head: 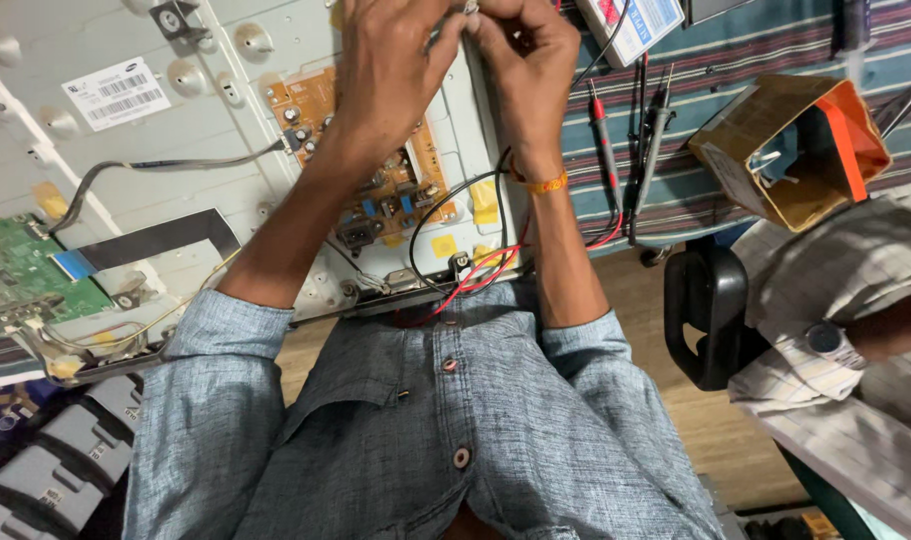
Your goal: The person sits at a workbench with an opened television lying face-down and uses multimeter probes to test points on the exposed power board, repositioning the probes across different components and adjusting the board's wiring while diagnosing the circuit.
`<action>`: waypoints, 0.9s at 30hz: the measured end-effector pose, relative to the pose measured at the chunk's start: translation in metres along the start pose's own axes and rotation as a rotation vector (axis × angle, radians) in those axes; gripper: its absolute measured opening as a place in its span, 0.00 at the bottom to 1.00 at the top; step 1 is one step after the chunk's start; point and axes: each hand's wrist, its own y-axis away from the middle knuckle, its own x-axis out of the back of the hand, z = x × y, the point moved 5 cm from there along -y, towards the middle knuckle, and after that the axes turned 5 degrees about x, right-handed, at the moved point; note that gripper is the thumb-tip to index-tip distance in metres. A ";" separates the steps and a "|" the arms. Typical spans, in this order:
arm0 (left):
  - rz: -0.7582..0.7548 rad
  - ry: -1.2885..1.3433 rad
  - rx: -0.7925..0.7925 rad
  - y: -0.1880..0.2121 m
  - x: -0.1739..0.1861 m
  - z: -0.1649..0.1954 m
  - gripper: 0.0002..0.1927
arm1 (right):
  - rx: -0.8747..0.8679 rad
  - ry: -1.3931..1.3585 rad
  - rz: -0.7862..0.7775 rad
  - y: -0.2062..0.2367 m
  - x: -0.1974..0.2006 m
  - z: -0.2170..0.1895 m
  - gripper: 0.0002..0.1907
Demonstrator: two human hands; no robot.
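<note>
Crowded panel (226, 130) edge, hands perhaps pinching.

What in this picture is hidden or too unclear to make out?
- What the left hand and right hand pinch: head view, fingertips cut off by the top edge.
- Orange board: middle hidden behind the left forearm.
- Meter: only a corner shows, cut by the top edge.
- Where the red and black wires end: hidden under the shirt.
- Inside of the cardboard box: too dark and small.

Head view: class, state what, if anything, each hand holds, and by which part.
Left hand and right hand pinch something small together at the frame's top edge; what it is and where it is gripped cannot be told.
</note>
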 end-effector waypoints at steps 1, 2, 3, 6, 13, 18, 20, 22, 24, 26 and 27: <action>-0.011 -0.010 -0.009 0.001 0.001 0.000 0.09 | 0.023 0.142 -0.016 0.001 0.001 -0.005 0.05; -0.031 -0.020 -0.017 0.002 0.001 0.001 0.09 | 0.043 0.285 -0.034 0.002 0.003 -0.009 0.06; -0.049 -0.032 -0.030 0.003 0.001 0.001 0.10 | 0.067 0.425 -0.051 0.001 0.003 -0.012 0.07; -0.105 0.001 0.002 0.003 -0.004 -0.004 0.10 | 0.089 0.475 -0.078 0.005 0.004 -0.016 0.08; -0.037 -0.009 -0.067 0.006 -0.010 -0.005 0.08 | 0.093 0.404 -0.099 0.008 0.010 -0.013 0.07; -0.091 0.033 -0.032 0.008 -0.013 -0.013 0.07 | 0.132 0.456 -0.100 0.010 0.011 -0.012 0.06; -0.132 0.079 0.003 0.007 -0.015 -0.020 0.06 | 0.098 0.416 -0.132 0.008 0.010 -0.008 0.05; -0.162 0.109 0.023 0.005 -0.018 -0.025 0.05 | 0.055 0.382 -0.142 0.007 0.010 -0.005 0.05; -0.245 0.190 0.076 0.003 -0.022 -0.031 0.06 | 0.000 0.343 -0.131 0.005 0.010 -0.001 0.05; -0.246 0.189 0.052 0.003 -0.021 -0.030 0.07 | 0.019 0.316 -0.132 0.006 0.009 -0.002 0.05; -0.204 0.146 0.000 0.003 -0.017 -0.027 0.08 | 0.032 0.302 -0.134 0.005 0.008 -0.002 0.05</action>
